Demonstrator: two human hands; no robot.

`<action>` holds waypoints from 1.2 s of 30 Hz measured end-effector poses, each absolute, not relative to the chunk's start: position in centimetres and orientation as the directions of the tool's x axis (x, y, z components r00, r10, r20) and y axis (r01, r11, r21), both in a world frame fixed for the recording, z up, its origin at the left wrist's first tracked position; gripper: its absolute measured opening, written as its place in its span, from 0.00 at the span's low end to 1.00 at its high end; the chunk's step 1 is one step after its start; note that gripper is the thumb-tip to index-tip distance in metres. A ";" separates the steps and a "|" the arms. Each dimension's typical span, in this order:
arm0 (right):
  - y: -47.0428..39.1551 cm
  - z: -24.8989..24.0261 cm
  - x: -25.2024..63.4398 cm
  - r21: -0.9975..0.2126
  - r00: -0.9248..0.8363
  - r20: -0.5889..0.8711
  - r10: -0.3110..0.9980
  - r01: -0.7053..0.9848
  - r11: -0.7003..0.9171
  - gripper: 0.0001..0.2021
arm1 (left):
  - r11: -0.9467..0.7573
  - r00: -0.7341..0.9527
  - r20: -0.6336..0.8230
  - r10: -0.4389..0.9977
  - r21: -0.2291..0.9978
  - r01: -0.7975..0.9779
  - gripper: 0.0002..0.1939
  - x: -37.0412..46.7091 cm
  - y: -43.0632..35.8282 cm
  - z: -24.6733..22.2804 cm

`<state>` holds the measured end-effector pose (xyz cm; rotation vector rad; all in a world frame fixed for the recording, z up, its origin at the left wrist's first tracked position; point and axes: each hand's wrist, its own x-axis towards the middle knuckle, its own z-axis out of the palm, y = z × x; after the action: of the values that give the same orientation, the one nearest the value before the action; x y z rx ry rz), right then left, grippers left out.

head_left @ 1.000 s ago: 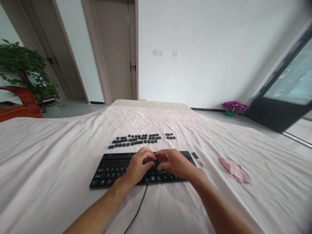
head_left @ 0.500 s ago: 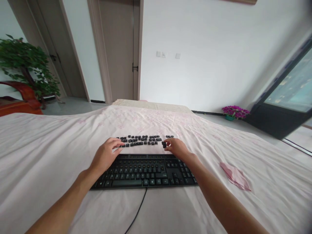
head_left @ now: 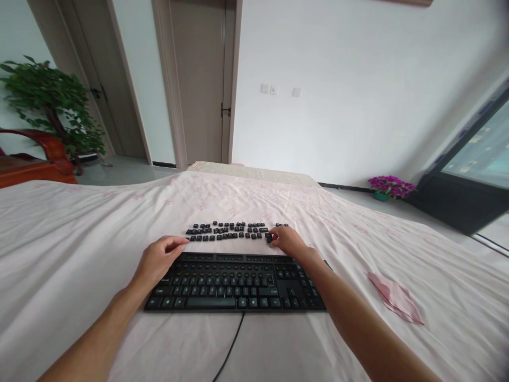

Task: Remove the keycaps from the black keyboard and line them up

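Observation:
A black keyboard (head_left: 210, 302) lies on the pink-white cloth, its upper rows bare of caps and its lower rows still capped. Behind it, loose black keycaps (head_left: 228, 236) are laid out in rows. My left hand (head_left: 161, 257) is at the left end of the nearest row, thumb and fingertips pinched on a keycap there, mostly hidden by the fingers. At the right end of the rows, my right hand (head_left: 292, 241) grips a black keycap (head_left: 269, 238) between thumb and fingers. This hand partly covers the keycaps behind it.
A folded pink cloth (head_left: 395, 298) lies to the right on the bedspread (head_left: 338, 345). The keyboard's cable (head_left: 233, 345) runs toward me. Farther off are a wooden chair (head_left: 55, 154), a leafy plant (head_left: 51, 101) and purple flowers (head_left: 392, 185) on the floor.
My left hand has drawn left and toward me, from over the keycaps to the end of the nearest row, and its fingers have closed. My right hand keeps its keycap, nearly still.

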<state>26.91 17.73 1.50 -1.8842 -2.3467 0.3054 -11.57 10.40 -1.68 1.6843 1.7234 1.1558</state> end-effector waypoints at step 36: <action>14.5 1.9 30.8 -0.424 -0.080 0.141 0.987 0.896 0.134 0.18 | -0.051 -0.253 0.187 0.949 0.885 0.462 0.21 -12.2 10.2 -2.7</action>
<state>30.76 14.48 1.89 -1.8125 -2.0304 0.3191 -12.23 10.22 -2.73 1.4984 1.7273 1.2693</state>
